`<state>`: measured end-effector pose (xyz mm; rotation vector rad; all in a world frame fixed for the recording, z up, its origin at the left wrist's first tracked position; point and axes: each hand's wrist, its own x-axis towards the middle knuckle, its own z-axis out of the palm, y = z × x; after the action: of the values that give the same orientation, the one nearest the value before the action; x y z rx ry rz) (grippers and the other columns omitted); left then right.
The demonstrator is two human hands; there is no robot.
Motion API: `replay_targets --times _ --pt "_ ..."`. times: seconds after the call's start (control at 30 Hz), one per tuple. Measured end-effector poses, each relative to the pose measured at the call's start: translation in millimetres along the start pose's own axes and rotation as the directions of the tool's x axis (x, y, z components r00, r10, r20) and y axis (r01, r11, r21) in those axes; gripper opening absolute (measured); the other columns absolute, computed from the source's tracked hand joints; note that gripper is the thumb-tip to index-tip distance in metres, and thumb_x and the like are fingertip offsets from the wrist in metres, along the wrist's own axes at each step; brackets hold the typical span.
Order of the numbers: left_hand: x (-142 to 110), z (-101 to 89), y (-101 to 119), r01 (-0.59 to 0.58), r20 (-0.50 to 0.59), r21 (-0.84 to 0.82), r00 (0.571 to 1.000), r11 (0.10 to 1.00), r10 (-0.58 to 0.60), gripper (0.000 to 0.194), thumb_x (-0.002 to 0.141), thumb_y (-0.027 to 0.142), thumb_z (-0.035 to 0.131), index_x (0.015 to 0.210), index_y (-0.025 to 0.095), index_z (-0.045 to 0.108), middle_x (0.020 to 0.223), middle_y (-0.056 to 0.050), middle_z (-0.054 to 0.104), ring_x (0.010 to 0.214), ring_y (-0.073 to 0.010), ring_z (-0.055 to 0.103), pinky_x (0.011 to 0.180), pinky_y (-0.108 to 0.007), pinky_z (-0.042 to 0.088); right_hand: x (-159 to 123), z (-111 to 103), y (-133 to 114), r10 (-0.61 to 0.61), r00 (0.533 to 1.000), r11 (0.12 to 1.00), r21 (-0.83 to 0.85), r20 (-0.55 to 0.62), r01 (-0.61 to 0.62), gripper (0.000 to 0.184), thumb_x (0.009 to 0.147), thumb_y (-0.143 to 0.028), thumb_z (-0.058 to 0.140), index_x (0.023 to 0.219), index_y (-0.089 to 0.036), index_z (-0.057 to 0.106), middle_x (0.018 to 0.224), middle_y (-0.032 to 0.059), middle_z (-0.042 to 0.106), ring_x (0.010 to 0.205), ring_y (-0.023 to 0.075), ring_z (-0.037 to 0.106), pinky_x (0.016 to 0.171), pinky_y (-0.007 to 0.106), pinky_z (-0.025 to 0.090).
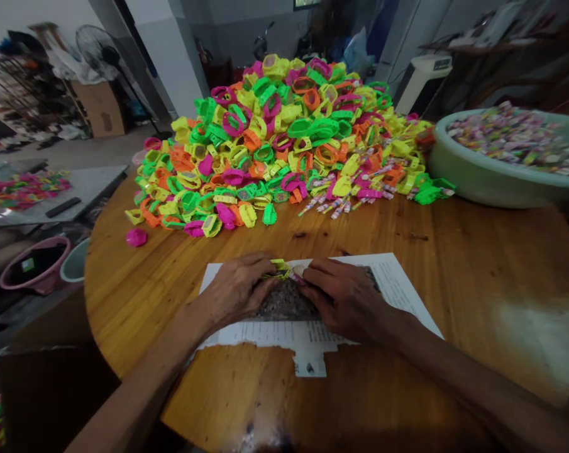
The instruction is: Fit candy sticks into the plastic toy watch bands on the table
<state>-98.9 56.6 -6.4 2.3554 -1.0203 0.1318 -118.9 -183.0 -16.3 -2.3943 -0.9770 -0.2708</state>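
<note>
My left hand [241,284] is closed on a yellow plastic toy watch [279,268], mostly covered by the fingers. Close beside it, my right hand [343,292] pinches a small wrapped candy [297,272] with pale, printed wrapping. The two pieces meet or nearly meet between my fingertips; I cannot tell whether they are joined. Beneath both hands lies a dark speckled slab [284,302] on a torn sheet of printed white paper [407,283].
A big heap of neon toy watches [275,151] covers the back of the round wooden table [138,302], with wrapped sticks [334,201] at its front right. A pale green basin [491,182] of wrapped pieces stands right. One pink piece [136,237] lies left.
</note>
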Motion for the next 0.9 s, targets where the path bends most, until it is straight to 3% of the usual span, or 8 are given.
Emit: replay_targets --times 0.17,0.37,0.6,0.7,0.8,0.9 --pt "0 1.5 0 0.008 0.002 -0.019 1.000 1.000 -0.008 0.015 0.097 0.022 0.052 0.100 0.015 0.064 0.093 -0.008 0.064 0.086 -0.0181 0.062 0.075 -0.032 0.050 2 0 -8 -0.012 0.999 0.991 -0.134 0.051 0.019 0.013 0.090 -0.011 0.050 0.089 -0.015 0.062 0.086 0.0075 0.057 0.076 0.0198 0.049 0.069 0.033 0.036" --pt "-1 2.6 -2 0.002 -0.002 0.002 1.000 1.000 -0.002 0.017 0.098 0.024 0.050 0.101 0.014 0.064 0.095 -0.009 0.064 0.091 -0.0202 0.063 0.079 -0.035 0.052 8 -9 -26 -0.116 0.966 0.885 -0.417 0.232 0.206 0.017 0.081 -0.004 0.049 0.086 -0.012 0.063 0.086 0.0124 0.054 0.080 0.0274 0.048 0.069 0.040 0.038" --pt "0 4.6 -3 0.018 0.008 0.015 1.000 1.000 -0.018 0.014 0.099 0.022 0.048 0.097 0.015 0.060 0.090 -0.007 0.062 0.083 -0.0188 0.060 0.073 -0.034 0.050 11 0 -39 -0.065 0.957 0.852 -0.484 0.284 0.201 0.018 0.076 -0.002 0.051 0.084 -0.012 0.064 0.086 0.0135 0.055 0.080 0.0264 0.047 0.067 0.040 0.036" --pt "2 2.8 -2 -0.008 -0.023 0.016 1.000 1.000 0.008 0.012 0.098 0.021 0.049 0.094 0.017 0.060 0.087 -0.006 0.062 0.083 -0.0195 0.059 0.073 -0.034 0.049 15 -3 -31 -0.041 0.962 0.933 -0.335 0.269 0.134 0.012 0.082 -0.009 0.052 0.083 -0.013 0.064 0.086 0.0117 0.059 0.079 0.0237 0.050 0.067 0.038 0.036" --pt "-17 -20.4 -3 0.018 -0.061 0.036 0.998 0.999 -0.016 0.009 0.096 0.021 0.052 0.100 0.020 0.060 0.089 -0.005 0.063 0.086 -0.0197 0.061 0.075 -0.034 0.050 30 -15 -2 0.013 0.976 0.995 -0.099 0.217 0.009 0.027 0.097 -0.021 0.045 0.074 -0.016 0.059 0.073 0.0051 0.059 0.068 0.0162 0.050 0.063 0.031 0.034" --pt "-65 -68.5 -3 0.197 -0.066 0.081 0.979 0.977 -0.192 0.017 0.091 0.027 0.061 0.107 0.026 0.061 0.094 -0.003 0.068 0.081 -0.0187 0.064 0.068 -0.029 0.052 52 -23 40 0.145 0.985 0.971 -0.205 0.096 -0.123 0.027 0.098 -0.022 0.043 0.077 -0.016 0.059 0.075 0.0043 0.061 0.070 0.0150 0.054 0.065 0.028 0.034"
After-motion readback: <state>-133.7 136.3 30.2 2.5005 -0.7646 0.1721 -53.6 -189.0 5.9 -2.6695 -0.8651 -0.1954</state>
